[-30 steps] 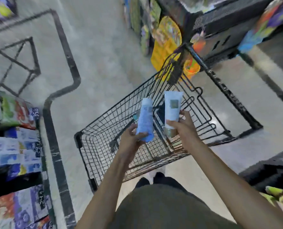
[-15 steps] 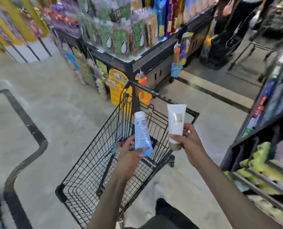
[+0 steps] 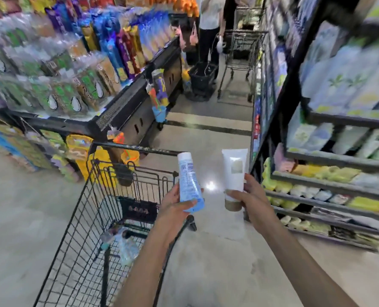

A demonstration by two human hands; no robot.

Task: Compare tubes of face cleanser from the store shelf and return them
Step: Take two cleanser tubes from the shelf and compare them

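My left hand [image 3: 175, 207] grips a light blue tube [image 3: 189, 181] near its lower end, printed side up, with its white end pointing away from me. My right hand [image 3: 250, 201] holds a white tube [image 3: 234, 171] with a tan cap at the bottom, upright beside the blue one. The two tubes are apart, side by side, above the floor just right of the cart. The store shelf [image 3: 330, 160] with rows of tubes and bottles stands close on the right.
A black wire shopping cart [image 3: 91, 218] with a few small items stands at my left front. A snack display [image 3: 126, 107] fills the left side. Down the aisle a person [image 3: 210, 29] stands by another cart [image 3: 239, 63] and a black basket [image 3: 201, 78].
My view has swung up and to the right, from the cart and floor toward the aisle and the right shelf. Both hands kept their tubes and now hold them right of the cart.
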